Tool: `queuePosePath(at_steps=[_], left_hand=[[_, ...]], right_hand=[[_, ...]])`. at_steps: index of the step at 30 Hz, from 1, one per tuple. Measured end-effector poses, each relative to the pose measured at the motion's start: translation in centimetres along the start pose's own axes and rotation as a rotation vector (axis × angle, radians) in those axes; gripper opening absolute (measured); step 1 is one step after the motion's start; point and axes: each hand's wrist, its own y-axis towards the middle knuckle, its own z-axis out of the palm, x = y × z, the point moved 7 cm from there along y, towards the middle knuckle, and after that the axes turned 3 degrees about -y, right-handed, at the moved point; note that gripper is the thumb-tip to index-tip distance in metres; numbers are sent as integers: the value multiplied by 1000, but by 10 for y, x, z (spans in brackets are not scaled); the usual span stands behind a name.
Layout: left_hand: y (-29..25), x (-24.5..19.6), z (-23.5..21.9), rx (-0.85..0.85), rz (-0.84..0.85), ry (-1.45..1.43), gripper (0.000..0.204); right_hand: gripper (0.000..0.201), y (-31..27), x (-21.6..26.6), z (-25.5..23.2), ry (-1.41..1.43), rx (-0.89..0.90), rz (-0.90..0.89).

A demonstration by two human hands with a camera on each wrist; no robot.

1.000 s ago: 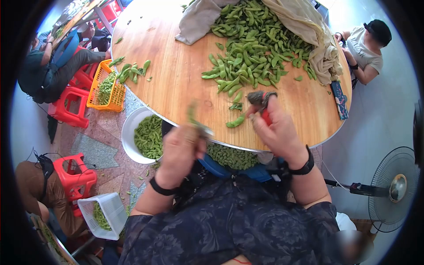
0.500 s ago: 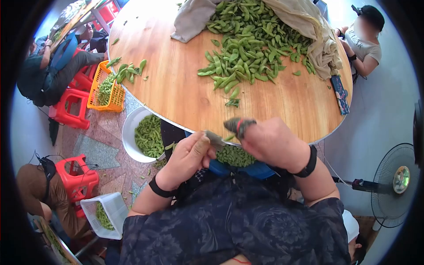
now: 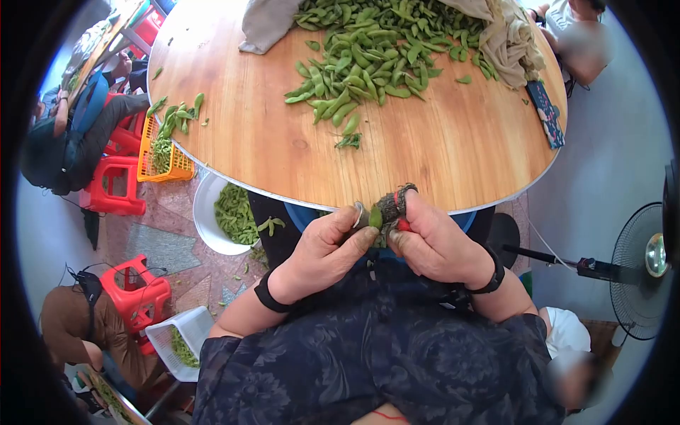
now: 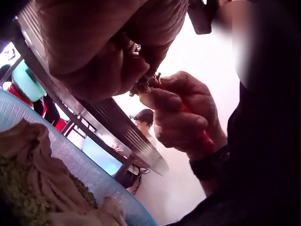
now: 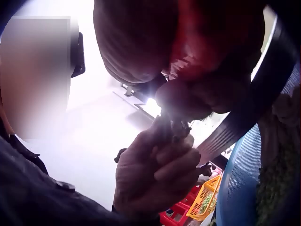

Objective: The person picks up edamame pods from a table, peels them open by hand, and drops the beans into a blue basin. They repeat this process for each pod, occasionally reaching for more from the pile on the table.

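My left hand (image 3: 322, 244) pinches a green soybean pod (image 3: 376, 215) between thumb and forefinger, just in front of the table edge. A grey wrap covers part of its forefinger. My right hand (image 3: 443, 244) meets it from the other side, fingers curled around a red object (image 3: 404, 224) whose kind is mostly hidden. Its forefinger wears a dark wrap (image 3: 393, 203) with a red band, right beside the pod. Both wrist views show the fingertips of the two hands together. A heap of soybean pods (image 3: 368, 57) lies on the round wooden table (image 3: 248, 142).
Below my hands is a blue basket (image 5: 242, 155) with cloth and green beans inside. A white bucket (image 3: 205, 212) of pods stands left. Around are red stools (image 3: 117, 188), a yellow basket (image 3: 166, 173), a white basket (image 3: 166, 333), a fan (image 3: 648, 269) and other people.
My hands were apart, then drew together in front of the table edge, where the pod now sits between them. The head view has shifted, so the table appears farther up and left.
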Motion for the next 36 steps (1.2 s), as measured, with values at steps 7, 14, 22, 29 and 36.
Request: queuePosePath(at_steps=[7,14,22,29,36], left_hand=[[-3,-30,12,17,331,691,19],[-4,-24,15,0,335,664,18],[-1,-36,22,163,416,852,18],[-11,22,16,322,-398,-308,32],[-12,35,30,356,-510,-636,36]], right_hand=[[16,-5,-18,5,-198,-8,-90],[19,-8,-17,6,97,17,31],[16,-10,-18,0,-49,-34,-129],[16,-16,-26,24,702,299,96],[14,-20,-32,23,912,279,253]])
